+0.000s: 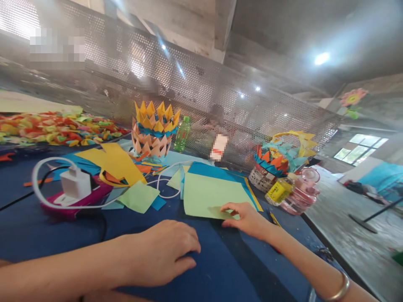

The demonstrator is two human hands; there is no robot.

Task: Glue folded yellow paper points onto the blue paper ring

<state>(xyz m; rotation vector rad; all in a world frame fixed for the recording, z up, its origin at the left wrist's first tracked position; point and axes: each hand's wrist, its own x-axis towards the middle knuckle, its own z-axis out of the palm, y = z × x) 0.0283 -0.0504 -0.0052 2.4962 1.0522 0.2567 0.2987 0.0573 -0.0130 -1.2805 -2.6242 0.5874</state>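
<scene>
A stack of pale green paper sheets lies on the dark blue table, with blue and yellow sheets showing beneath it. My right hand is at the near right edge of the top green sheet. Its fingers touch the paper and the thumb sits just below the edge, apart from the fingers. Over the bare blue cloth nearer to me, my left hand hangs loosely bent, thumb spread from the fingers. Nothing shows in it, though some fingertips are hidden from this angle.
Left are a purple power strip with a white charger, its cable, and paper scraps. Behind stand a folded-paper crown-like piece and a green bottle. Right are a yellow-labelled bottle, a pink jug and a cutter.
</scene>
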